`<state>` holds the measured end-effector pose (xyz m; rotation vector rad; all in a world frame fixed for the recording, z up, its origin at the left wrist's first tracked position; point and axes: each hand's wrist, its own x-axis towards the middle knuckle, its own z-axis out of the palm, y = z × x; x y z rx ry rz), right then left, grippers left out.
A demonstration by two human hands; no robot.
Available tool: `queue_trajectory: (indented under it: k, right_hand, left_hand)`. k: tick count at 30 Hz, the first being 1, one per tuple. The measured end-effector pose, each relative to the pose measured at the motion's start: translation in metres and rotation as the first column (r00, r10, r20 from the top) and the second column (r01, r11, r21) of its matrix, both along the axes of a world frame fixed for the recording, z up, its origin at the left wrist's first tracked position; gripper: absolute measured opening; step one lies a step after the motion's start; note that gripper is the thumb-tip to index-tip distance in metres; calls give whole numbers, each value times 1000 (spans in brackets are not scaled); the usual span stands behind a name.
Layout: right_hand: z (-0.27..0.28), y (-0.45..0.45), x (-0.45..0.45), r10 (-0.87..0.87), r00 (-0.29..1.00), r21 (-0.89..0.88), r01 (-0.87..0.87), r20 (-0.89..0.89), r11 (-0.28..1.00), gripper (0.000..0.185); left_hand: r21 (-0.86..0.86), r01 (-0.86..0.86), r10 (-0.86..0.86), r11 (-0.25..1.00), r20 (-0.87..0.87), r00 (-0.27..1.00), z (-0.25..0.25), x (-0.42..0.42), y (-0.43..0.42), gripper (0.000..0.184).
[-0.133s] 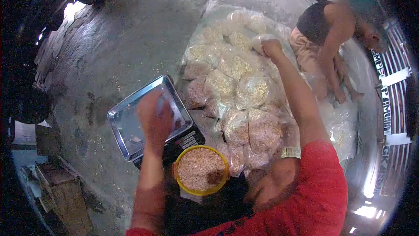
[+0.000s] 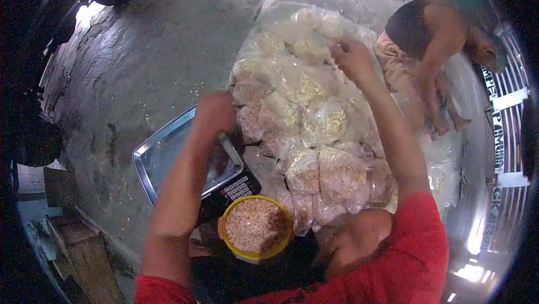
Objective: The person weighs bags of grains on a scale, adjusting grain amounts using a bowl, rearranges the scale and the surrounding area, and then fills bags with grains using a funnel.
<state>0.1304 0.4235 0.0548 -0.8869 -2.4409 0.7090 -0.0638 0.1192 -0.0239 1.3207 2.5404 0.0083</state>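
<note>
Head view | left hand (image 2: 216,116) over scale tray (image 2: 173,149), left of centre, grip cannot be told | right hand (image 2: 352,59) at clear bags (image 2: 307,87), upper centre, fingers curled, hold unclear

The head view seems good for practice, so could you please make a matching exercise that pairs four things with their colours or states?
Things:
1. Tub
2. Scale
3. Bags
4. Wearer's sleeves

Colours or states:
A. Clear plastic, clustered together
B. Red
C. Yellow-rimmed, holding pale grains
D. Metal-topped, with a keypad

Right pairs: 1-C; 2-D; 3-A; 4-B.
</note>
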Motion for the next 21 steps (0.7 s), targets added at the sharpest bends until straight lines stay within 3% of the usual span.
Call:
queue_trajectory:
  k: [1,2,3,4,5,6,7,9,11,14,15,16,17,18,20,21]
  right_hand:
    - [35,-53,7,56,995,-58,-62,-87,996,25]
    - [56,-108,19,108,991,-191,-121,-79,974,24]
    - [36,-131,31,356,932,-168,-363,-71,916,24]
    - [-3,-156,46,581,796,-217,-605,-168,766,26]
    - [-41,-181,61,758,585,-298,-807,-290,510,28]
    - [-79,-207,76,842,362,-381,-901,-400,207,30]
    - [-97,-231,95,851,255,-434,-900,-459,35,32]
    - [-102,-234,74,718,208,-499,-838,-665,-220,34]
    - [-8,-179,8,828,500,-497,-802,-253,332,32]
    - [-22,-37,-90,460,757,-341,-632,-464,696,33]
    - [-10,-4,-119,256,962,-23,-259,-95,966,30]
    - [-61,67,-152,175,967,-125,-200,-187,972,40]
    - [-92,121,-180,-2,997,149,-11,82,989,56]
    - [-125,164,-199,-157,954,294,79,254,953,69]
    - [-155,194,-217,-135,956,146,99,261,984,70]
    - [-169,208,-226,-128,956,72,113,264,991,71]
  left_hand:
    - [-20,9,-9,1000,8,1000,-16,-16,13,30]
    - [-126,137,-139,983,-4,990,-39,-35,24,29]
    - [-218,263,-271,940,-8,963,-67,-53,35,27]
    - [-222,280,-288,934,-1,958,-97,-71,41,27]
    - [-143,330,-325,933,60,944,-128,-91,43,27]
    - [-108,357,-348,928,95,933,-139,-97,49,26]
    - [-73,382,-371,921,131,919,-150,-102,56,26]
    - [-298,369,-323,881,194,927,-143,-108,61,27]
    - [-331,331,-264,884,233,936,-110,-96,60,26]
    - [-356,285,-220,890,214,952,-99,-81,68,26]
    - [-377,275,-226,885,170,959,-100,-85,65,26]
    - [-364,340,-287,867,191,939,-135,-100,59,27]
    - [-376,325,-271,868,189,944,-155,-106,55,27]
    - [-237,346,-307,908,187,933,-170,-110,49,26]
    - [-345,210,-150,915,195,969,-116,-91,58,27]
    - [-370,196,-134,908,186,973,-123,-92,58,27]
